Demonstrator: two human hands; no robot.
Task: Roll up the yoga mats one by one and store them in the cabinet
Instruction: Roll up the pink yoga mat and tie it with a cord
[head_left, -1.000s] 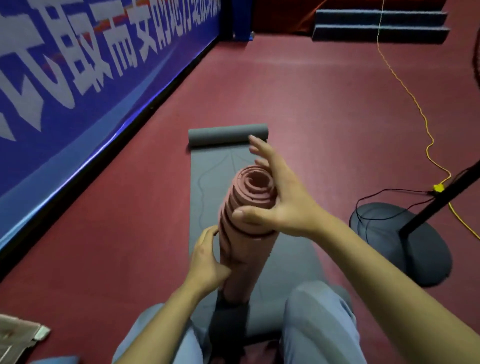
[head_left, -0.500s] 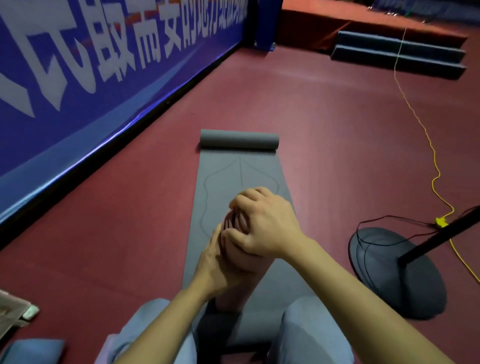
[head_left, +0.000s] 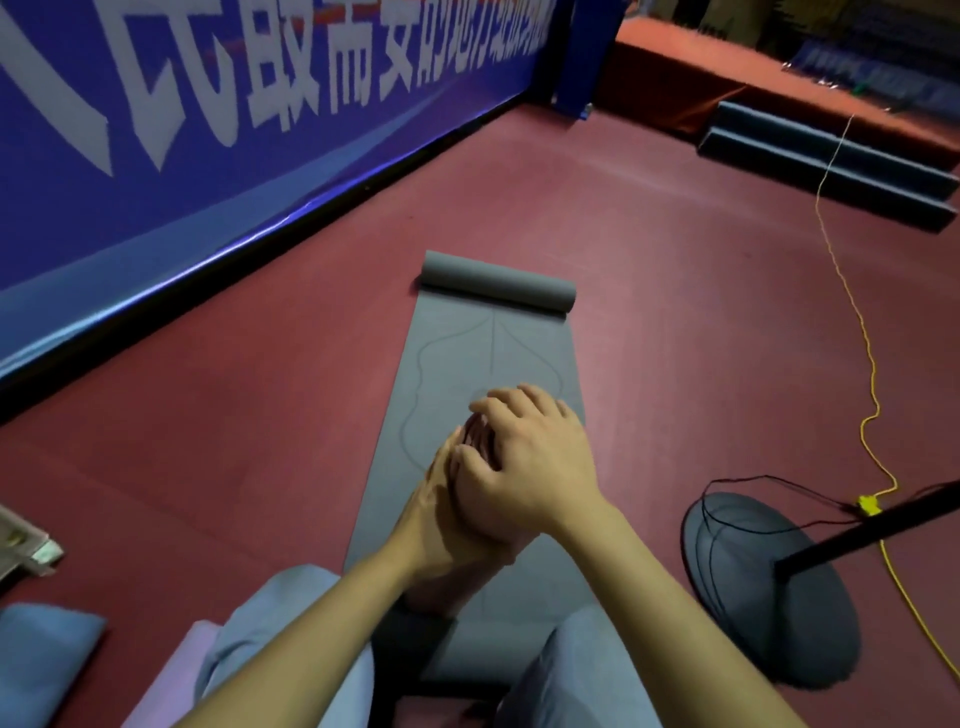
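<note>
Lowered from its earlier cupping, right hand (head_left: 524, 467) caps the rolled pink foam mat (head_left: 480, 441), left hand (head_left: 436, 514) gripping its side, fingers curled, tightening the roll; next, probably carrying it to the cabinet.

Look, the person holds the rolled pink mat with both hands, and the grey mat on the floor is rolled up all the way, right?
Not quite. The head view shows both hands, left and right, holding the rolled pink mat, but the grey mat is rolled only at its far end; the rest lies flat on the floor.
</note>
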